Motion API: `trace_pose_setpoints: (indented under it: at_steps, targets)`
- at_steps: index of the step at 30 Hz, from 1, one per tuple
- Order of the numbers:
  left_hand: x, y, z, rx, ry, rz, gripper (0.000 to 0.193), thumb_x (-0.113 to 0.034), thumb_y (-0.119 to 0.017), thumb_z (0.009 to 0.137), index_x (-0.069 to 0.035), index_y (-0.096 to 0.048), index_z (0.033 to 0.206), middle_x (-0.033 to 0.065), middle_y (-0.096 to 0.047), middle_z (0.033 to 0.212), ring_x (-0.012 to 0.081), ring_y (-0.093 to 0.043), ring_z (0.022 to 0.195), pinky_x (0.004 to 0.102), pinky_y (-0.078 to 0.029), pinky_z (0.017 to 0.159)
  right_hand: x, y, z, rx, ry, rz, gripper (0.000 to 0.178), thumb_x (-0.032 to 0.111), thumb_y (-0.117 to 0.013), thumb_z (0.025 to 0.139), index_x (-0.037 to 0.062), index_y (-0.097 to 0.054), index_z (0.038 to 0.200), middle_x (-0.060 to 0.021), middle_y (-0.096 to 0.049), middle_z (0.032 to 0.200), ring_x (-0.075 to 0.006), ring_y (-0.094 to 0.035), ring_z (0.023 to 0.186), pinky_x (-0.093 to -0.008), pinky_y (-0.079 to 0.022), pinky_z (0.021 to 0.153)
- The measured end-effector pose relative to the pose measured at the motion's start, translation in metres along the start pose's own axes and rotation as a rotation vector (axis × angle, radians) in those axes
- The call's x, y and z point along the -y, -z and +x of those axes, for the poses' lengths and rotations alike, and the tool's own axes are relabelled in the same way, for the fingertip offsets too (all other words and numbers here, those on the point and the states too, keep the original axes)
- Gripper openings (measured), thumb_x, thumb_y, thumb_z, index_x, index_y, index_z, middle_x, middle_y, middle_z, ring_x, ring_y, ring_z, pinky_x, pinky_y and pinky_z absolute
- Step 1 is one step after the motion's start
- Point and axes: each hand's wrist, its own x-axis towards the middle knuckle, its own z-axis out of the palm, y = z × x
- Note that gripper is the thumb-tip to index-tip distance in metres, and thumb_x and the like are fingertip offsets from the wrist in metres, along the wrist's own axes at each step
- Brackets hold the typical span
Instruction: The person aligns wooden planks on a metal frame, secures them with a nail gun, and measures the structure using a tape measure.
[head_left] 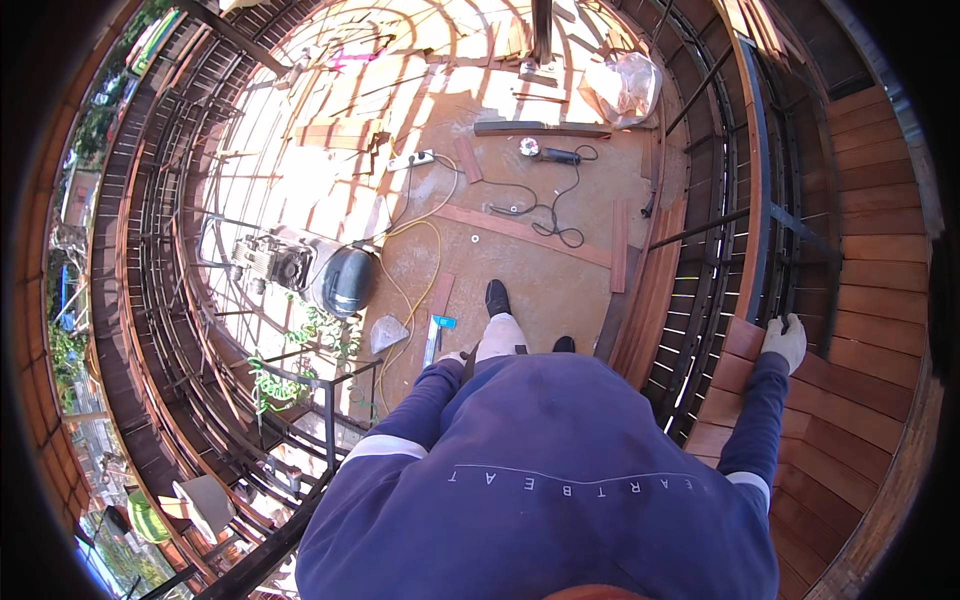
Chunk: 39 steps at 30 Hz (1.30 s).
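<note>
My right hand (785,342), in a pale glove, reaches out to the right, at the end of the reddish-brown boards (735,372) beside a dark metal frame (757,190). Its fingers close around something dark and small that I cannot make out. My left hand (454,359), also gloved, is low near my left thigh, mostly hidden by the sleeve and body. Close to it a dark strip shows, and whether the hand grips it is unclear. Just left of this hand is a try square (440,325) with a blue stock and silver blade.
An air compressor (347,280) stands left on the sunlit floor. A yellow hose (437,240) and black cables run across it. Farther off are an angle grinder (555,155), a power strip (412,160), loose planks (530,232) and a clear plastic bag (627,88). Curved slatted framing surrounds me.
</note>
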Motion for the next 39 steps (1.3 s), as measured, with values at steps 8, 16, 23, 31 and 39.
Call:
trace_pose_setpoints:
  at_steps: [8, 16, 23, 31, 39]
  targets:
    - [0.088, 0.054, 0.088, -0.003, -0.059, -0.105, 0.055, -0.058, -0.058, 0.087, -0.017, -0.070, 0.122, 0.0178, -0.068, 0.124, 0.0359, -0.065, 0.115, 0.0437, -0.050, 0.097, 0.025, 0.012, -0.008, -0.025, -0.419, -0.073, 0.060, 0.045, -0.061, 0.090, 0.0045, -0.060, 0.133, -0.0227, -0.055, 0.140, -0.0363, -0.052, 0.131, -0.0447, -0.042, 0.109]
    - [-0.003, 0.175, 0.067, 0.122, -0.265, 0.341, 0.049, -0.050, -0.054, 0.090, -0.014, -0.070, 0.120, 0.0190, -0.070, 0.120, 0.0377, -0.066, 0.111, 0.0449, -0.053, 0.092, 0.054, -0.001, -0.082, -0.102, -0.216, -0.105, 0.057, 0.037, -0.059, 0.093, 0.0009, -0.055, 0.137, -0.0234, -0.055, 0.140, -0.0377, -0.048, 0.132, -0.0456, -0.038, 0.112]
    - [-0.037, 0.208, 0.137, 0.039, -0.227, 0.282, 0.045, -0.047, -0.051, 0.093, -0.014, -0.072, 0.115, 0.0197, -0.071, 0.115, 0.0365, -0.067, 0.110, 0.0464, -0.052, 0.092, 0.051, 0.011, -0.168, -0.092, -0.195, -0.167, 0.056, 0.034, -0.057, 0.095, 0.0025, -0.053, 0.141, -0.0236, -0.054, 0.141, -0.0398, -0.047, 0.133, -0.0476, -0.036, 0.113]
    - [-0.119, 0.235, 0.106, 0.087, -0.599, 0.618, 0.035, -0.034, -0.048, 0.096, -0.013, -0.073, 0.110, 0.0182, -0.072, 0.110, 0.0377, -0.068, 0.105, 0.0473, -0.052, 0.089, 0.064, 0.029, -0.197, -0.102, -0.367, -0.102, 0.057, 0.033, -0.062, 0.091, 0.0054, -0.055, 0.141, -0.0195, -0.055, 0.142, -0.0354, -0.046, 0.136, -0.0470, -0.035, 0.114]
    - [-0.143, 0.230, 0.129, 0.116, -0.847, 0.917, 0.015, -0.021, -0.061, 0.089, -0.008, -0.065, 0.095, 0.0194, -0.069, 0.098, 0.0407, -0.068, 0.092, 0.0497, -0.055, 0.077, 0.065, 0.029, -0.198, -0.159, -0.383, -0.087, 0.056, 0.032, -0.065, 0.089, 0.0046, -0.058, 0.137, -0.0185, -0.058, 0.139, -0.0367, -0.049, 0.133, -0.0477, -0.035, 0.113]
